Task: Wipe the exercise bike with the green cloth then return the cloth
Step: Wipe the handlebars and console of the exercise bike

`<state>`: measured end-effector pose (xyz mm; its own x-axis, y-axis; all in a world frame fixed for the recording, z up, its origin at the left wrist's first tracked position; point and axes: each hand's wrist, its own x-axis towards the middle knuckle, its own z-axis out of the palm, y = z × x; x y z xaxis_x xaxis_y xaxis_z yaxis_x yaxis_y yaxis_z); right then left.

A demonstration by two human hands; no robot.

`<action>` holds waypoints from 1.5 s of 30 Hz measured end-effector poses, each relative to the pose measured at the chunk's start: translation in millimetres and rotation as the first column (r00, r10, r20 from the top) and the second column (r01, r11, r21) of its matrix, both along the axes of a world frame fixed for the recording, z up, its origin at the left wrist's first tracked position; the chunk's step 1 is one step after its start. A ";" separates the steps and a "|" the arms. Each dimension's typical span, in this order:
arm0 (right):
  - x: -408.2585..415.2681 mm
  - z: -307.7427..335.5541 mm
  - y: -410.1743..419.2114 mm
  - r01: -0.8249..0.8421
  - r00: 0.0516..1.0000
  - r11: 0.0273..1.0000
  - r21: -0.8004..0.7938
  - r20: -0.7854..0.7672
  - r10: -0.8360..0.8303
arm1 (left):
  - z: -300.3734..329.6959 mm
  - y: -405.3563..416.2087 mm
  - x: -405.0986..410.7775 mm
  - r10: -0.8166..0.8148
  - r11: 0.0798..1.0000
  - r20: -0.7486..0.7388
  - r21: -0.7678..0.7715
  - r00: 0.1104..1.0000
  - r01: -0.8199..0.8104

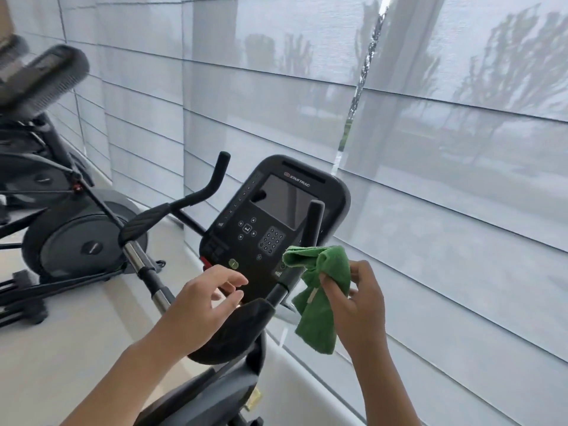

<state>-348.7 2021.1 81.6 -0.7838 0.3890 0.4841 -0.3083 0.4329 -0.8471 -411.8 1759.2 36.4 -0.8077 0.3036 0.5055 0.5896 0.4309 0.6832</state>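
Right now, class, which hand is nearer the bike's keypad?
About even, the left slightly nearer. The left hand, fingers relaxed, hovers just below-left of the keypad. The right hand grips the cloth below-right of it.

Your way to the console (270,222) is narrow: the upright handlebar post (310,232) stands just right of it and the near armrest pad (242,324) lies below. Open air lies right, before the window blinds (461,210); left, another handlebar (196,195) juts out.

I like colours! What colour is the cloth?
Green: the soft green cloth, seen in the head view.
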 end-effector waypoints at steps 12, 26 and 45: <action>-78.1 48.9 11.7 0.207 0.978 0.961 0.184 -0.068 -0.197 | -40.0 -23.0 -84.8 0.036 0.999 0.045 0.029 0.998 -0.038; -187.8 53.0 -22.6 0.124 0.912 0.654 0.746 0.173 -0.371 | -105.4 -38.4 -141.4 0.023 0.979 0.122 -0.206 0.992 0.003; -237.0 63.7 -9.7 0.389 0.885 0.833 0.394 0.093 -0.457 | -101.8 -35.9 -138.9 0.099 0.943 0.125 -0.329 0.987 -0.053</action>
